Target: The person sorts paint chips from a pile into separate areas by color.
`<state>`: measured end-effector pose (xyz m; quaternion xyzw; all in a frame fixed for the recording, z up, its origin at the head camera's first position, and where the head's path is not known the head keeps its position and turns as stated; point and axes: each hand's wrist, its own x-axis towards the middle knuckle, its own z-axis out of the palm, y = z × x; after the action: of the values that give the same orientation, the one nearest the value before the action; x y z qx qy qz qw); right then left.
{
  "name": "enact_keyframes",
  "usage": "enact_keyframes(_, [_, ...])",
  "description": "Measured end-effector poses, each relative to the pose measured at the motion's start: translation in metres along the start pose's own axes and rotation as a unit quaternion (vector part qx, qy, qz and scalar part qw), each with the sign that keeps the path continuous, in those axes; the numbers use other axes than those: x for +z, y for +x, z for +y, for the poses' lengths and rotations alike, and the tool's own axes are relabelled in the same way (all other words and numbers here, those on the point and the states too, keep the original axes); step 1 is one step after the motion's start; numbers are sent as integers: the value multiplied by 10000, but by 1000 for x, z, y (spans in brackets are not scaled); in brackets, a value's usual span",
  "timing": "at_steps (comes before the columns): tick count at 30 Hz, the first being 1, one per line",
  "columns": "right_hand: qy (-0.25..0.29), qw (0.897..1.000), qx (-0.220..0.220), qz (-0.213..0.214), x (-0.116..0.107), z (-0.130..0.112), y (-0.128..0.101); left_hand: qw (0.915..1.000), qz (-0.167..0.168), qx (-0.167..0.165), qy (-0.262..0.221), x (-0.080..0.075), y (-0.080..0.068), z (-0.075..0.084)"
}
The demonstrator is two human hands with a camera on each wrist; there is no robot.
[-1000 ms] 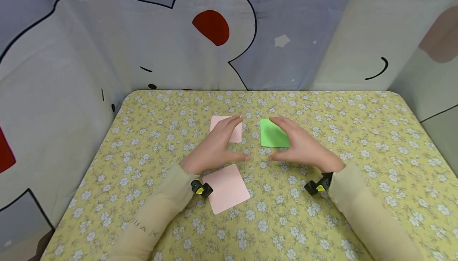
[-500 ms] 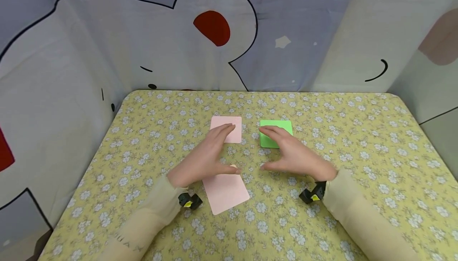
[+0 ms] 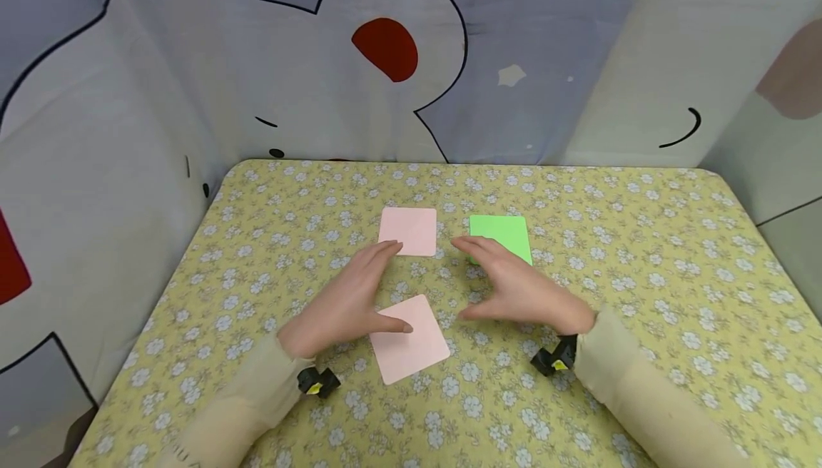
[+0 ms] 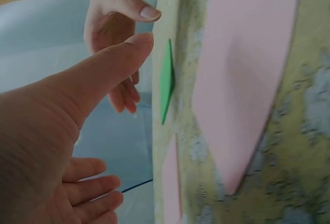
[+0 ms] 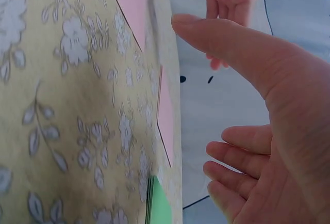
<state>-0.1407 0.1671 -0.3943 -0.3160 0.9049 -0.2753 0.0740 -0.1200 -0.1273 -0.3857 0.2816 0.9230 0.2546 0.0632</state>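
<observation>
Three flat cards lie on the flowered yellow tablecloth [image 3: 642, 297]: a far pink card [image 3: 408, 231], a green card [image 3: 504, 234] to its right, and a near pink card [image 3: 411, 343]. My left hand [image 3: 349, 300] hovers with straight fingers over the gap between the two pink cards, its thumb above the near one. My right hand [image 3: 514, 286] hovers beside it, fingers straight, covering the green card's near left corner. Neither hand holds anything. The left wrist view shows the near pink card [image 4: 242, 79] and green card [image 4: 166, 82] edge-on; the right wrist view shows a pink card [image 5: 131, 2].
A cartoon-printed cloth backdrop [image 3: 385, 61] walls the table at the back and both sides. Small black wrist cameras [image 3: 317, 382] sit under each sleeve. The tablecloth runs wide to the right and toward the front edge.
Both hands have drawn back toward me, off the far pink card and most of the green card. The cards have not moved.
</observation>
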Motion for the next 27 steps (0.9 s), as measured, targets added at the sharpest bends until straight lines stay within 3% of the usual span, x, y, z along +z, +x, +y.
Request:
enact_keyframes(9, [32, 9997, -193, -165, 12, -10, 2, 9994, -292, -183, -29, 17, -19, 0])
enact_keyframes(14, [-54, 9991, -249, -325, 19, -15, 4, 9994, -342, -108, -19, 27, -25, 0])
enact_keyframes(27, [-82, 9969, -455, -638, 34, -24, 9, 9974, -682, 168, 131, 34, -25, -3])
